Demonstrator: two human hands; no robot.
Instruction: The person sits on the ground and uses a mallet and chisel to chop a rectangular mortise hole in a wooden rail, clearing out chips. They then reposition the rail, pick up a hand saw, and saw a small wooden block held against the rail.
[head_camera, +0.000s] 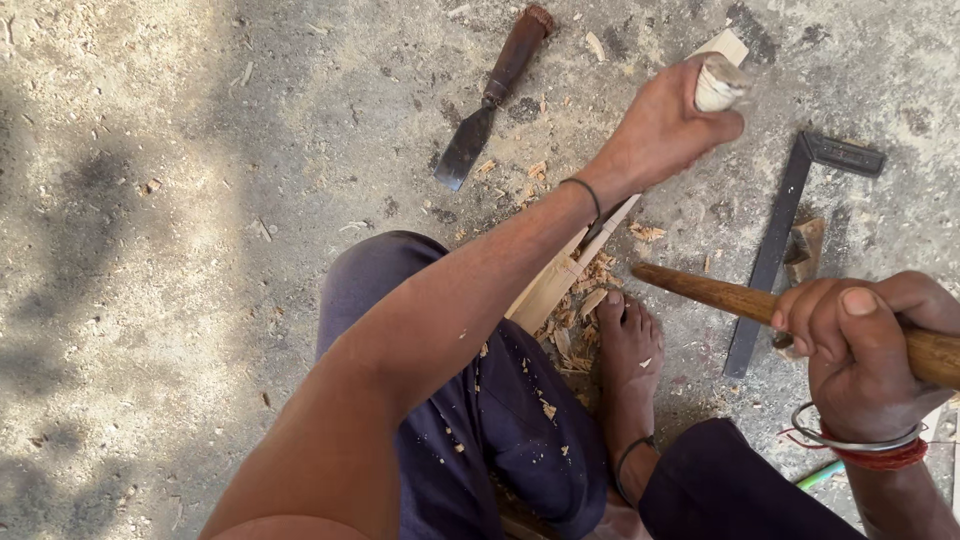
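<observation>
Down on the ground, the left hand (665, 125) was closed in a fist round the pale, rounded wooden handle (718, 82) of a tool whose lower part was hidden behind the wrist. A thin dark band circled that wrist. The right hand (860, 345) had all its fingers wrapped tight about a smooth brown wooden shaft (710, 293), which ran out leftward to a blunt end just above the bare foot (628, 350); its far end ran off the right edge. Metal and red bangles sat on that wrist.

A pale, flat-sided strip of wood (555, 280) lay slantwise under the left forearm, its lower end beside the foot, with curled shavings (575, 325) heaped round it. Its upper end seemed to show as a squared corner beyond the left fist.

The floor (200, 200) was rough grey concrete, gritty and strewn with chips, with soft shadow patches at the left. A chisel (495, 95) with a dark reddish handle and a broad flat blade lay well apart from the hands, up top. A dark metal square (775, 240) lay at right, near a small wood block (803, 250).

Leftward the floor lay open to the picture's edge; at right the square and block crowded the shaft.
</observation>
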